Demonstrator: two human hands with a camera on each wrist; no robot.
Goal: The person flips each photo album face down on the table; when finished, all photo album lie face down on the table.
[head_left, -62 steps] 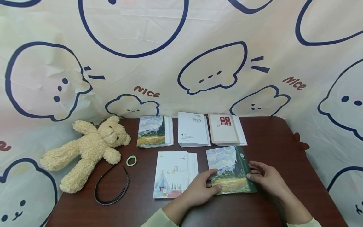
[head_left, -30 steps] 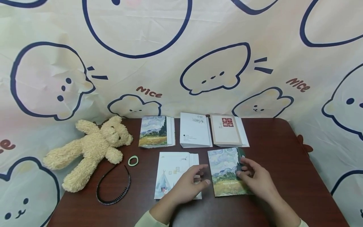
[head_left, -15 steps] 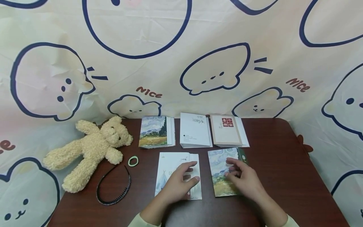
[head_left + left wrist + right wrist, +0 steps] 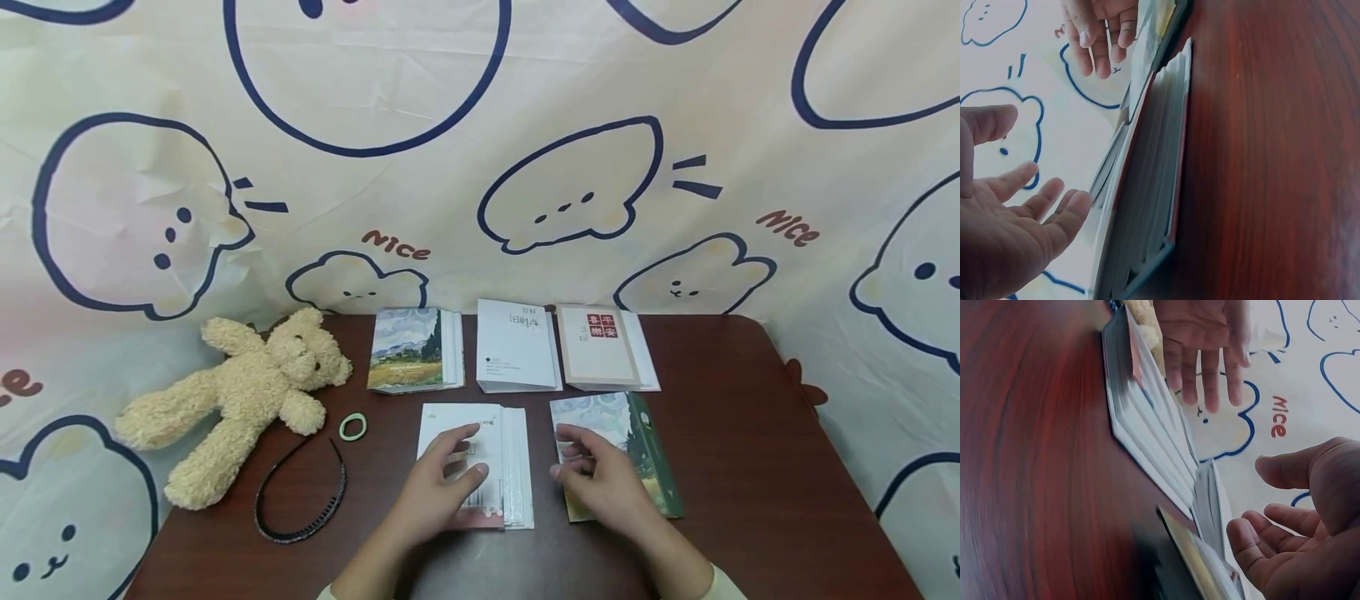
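Note:
In the head view my left hand [image 4: 435, 492] hovers over a white photo album [image 4: 516, 467] with a tent drawing partly hidden by it. My right hand [image 4: 611, 492] is over a landscape-painted photo album [image 4: 662, 467] with a green spine strip, at the front right. Both hands have relaxed, slightly bent fingers and hold nothing. The left wrist view shows a gap between the left hand [image 4: 1016, 231] and the page edges of the white album [image 4: 1147, 181]. From the right wrist, the right hand [image 4: 1304, 537] appears beside the painted album [image 4: 1194, 550].
Along the back of the brown table [image 4: 727, 433] stand another painted album [image 4: 405, 350], a white album [image 4: 513, 346] and a beige album [image 4: 596, 346]. At left lie a teddy bear [image 4: 251, 392], a green hair tie [image 4: 342, 427] and a black headband [image 4: 341, 492].
The left hand has let go of the painted album's left edge and moved left over the white album. The right hand has left its right edge and shifted left above its cover.

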